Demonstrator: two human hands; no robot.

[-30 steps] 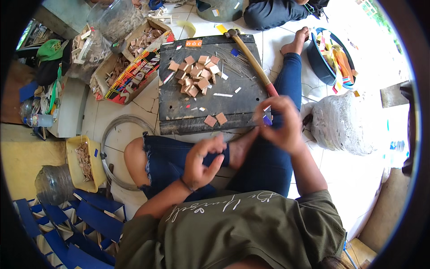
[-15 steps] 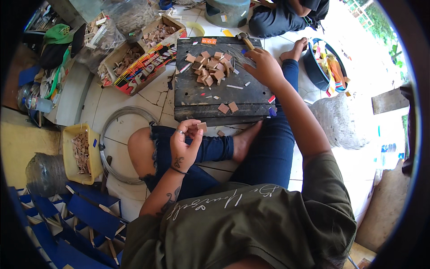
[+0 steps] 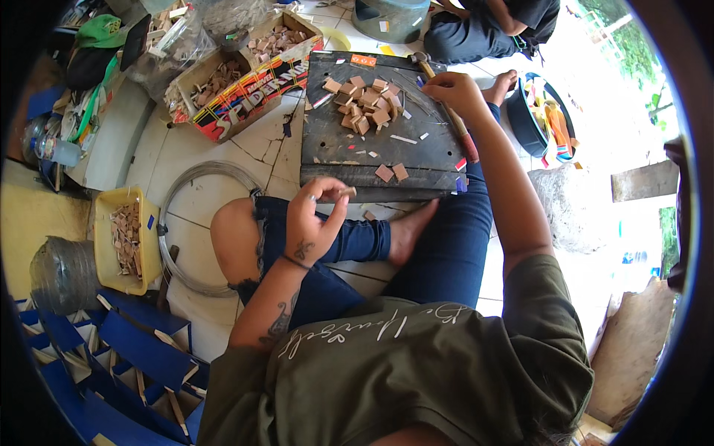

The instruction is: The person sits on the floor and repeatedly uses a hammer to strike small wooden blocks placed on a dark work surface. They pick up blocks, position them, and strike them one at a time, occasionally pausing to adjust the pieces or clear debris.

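My left hand (image 3: 314, 223) pinches a small brown wooden tile (image 3: 347, 192) between thumb and fingers, just off the near edge of a black work block (image 3: 338, 152). Above the block's far right part is my right hand (image 3: 457, 95), fingertips drawn together; whatever they hold is too small to make out. Thin wires (image 3: 416, 91) lie close to those fingertips. A hammer (image 3: 465, 138) with a red-ended handle rests along the block's right side, partly beneath that hand. On the block sits a heap of wooden tiles (image 3: 364, 104), and two loose tiles (image 3: 392, 172) lie nearer me.
A printed cardboard box (image 3: 245, 104) of wood pieces stands left of the block. Further left are a yellow basket (image 3: 104, 253) of pieces, a wire coil (image 3: 175, 193) and blue panels (image 3: 141, 346). At right stands a dark tub (image 3: 520, 123) of colourful strips. Another person (image 3: 476, 37) sits beyond.
My right hand's fingers have drawn together from a spread pose over the wires, and more of the hammer's handle shows. In my left hand the tile has turned edge-on. The view has shifted slightly.
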